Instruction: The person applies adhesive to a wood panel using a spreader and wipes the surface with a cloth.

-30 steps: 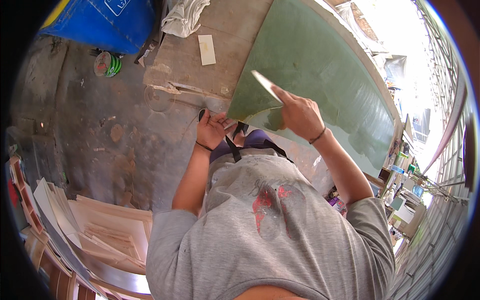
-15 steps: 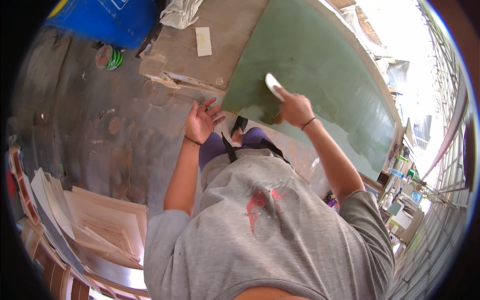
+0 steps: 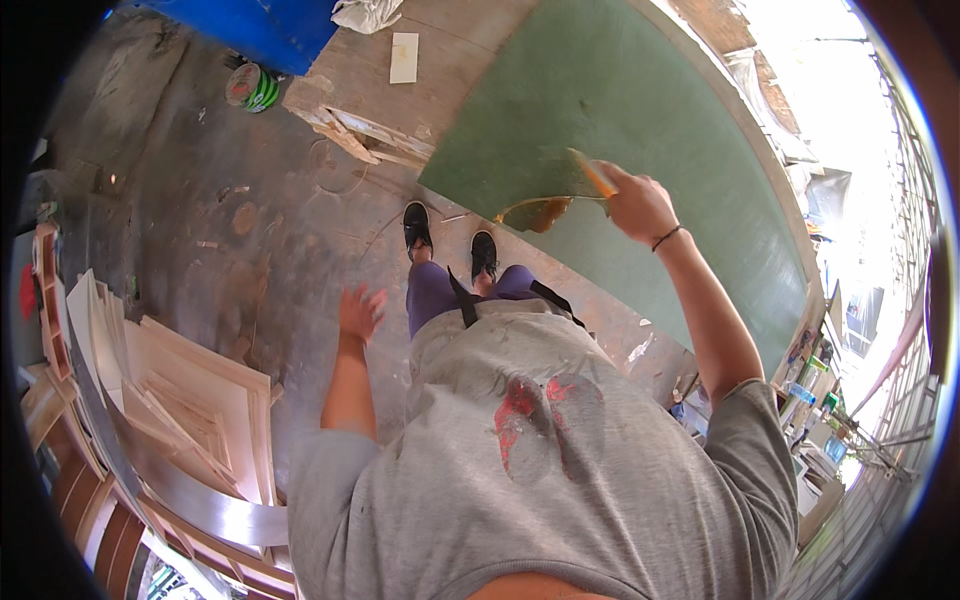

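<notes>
My right hand (image 3: 641, 207) is closed around a thin flat spreader (image 3: 592, 172), held over a green sheet (image 3: 510, 120) on the worktable. Its blade looks amber and is slightly blurred. Amber liquid (image 3: 549, 213) lies at the sheet's near edge, with a thin curved strand running toward my right hand. A paler stretch of the sheet (image 3: 625, 255) shows along the near side. Away from the table, my left hand (image 3: 361, 312) hangs over the floor, blurred, its fingers apart and nothing visible in them.
A pale rectangular card (image 3: 404, 58) lies on the bare wooden tabletop (image 3: 450, 40), beside a crumpled white cloth (image 3: 366, 14). On the floor stand a green-banded bucket (image 3: 252, 88) and a blue container (image 3: 265, 30). Wooden panels (image 3: 215, 400) lean at lower left; clutter lines the right side.
My right hand has moved right with the spreader, which now looks amber instead of white. My left hand has dropped back from the table edge. Both shoes now show.
</notes>
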Motion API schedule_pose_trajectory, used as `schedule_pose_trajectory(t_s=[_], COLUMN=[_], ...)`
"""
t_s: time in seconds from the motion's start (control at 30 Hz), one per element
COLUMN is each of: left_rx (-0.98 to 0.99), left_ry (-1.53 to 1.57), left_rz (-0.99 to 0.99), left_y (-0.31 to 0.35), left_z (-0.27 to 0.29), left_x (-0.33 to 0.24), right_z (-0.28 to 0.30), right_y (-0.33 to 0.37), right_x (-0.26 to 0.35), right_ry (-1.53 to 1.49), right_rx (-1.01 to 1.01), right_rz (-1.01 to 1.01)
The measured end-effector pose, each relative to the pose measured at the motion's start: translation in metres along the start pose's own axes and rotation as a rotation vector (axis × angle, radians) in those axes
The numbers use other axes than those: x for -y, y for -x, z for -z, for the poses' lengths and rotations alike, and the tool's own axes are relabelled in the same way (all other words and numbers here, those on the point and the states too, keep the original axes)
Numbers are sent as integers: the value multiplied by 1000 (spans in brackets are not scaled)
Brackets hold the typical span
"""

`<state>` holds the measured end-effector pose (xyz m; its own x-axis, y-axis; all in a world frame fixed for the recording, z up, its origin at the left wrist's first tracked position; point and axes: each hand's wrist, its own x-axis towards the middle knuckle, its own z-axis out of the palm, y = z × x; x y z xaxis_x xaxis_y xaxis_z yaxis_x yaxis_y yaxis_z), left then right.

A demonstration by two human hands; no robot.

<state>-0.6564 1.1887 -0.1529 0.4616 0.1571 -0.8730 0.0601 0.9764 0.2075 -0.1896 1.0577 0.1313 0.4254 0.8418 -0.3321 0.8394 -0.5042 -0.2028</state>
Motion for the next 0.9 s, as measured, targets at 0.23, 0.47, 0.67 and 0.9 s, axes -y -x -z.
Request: schedule_pose_trajectory(t_s=[0.23,0.47,0.67,0.9], left_rx=[-489,-470,-485,-521], left_ry=[183,-85,-193,102], left_rz=[123,-159,-164,-81], left_y=[58,0,9,41], left_z=[101,128,69,-40], left_x=[262,451,434,318], right_z=[-52,-11,-35,-77], right_y=[10,56,32,92], right_x=[90,29,-90,43], right_ry=[119,-9,128,68], right_rx=[184,63,-21,245], right_rz=[306,351,91,605])
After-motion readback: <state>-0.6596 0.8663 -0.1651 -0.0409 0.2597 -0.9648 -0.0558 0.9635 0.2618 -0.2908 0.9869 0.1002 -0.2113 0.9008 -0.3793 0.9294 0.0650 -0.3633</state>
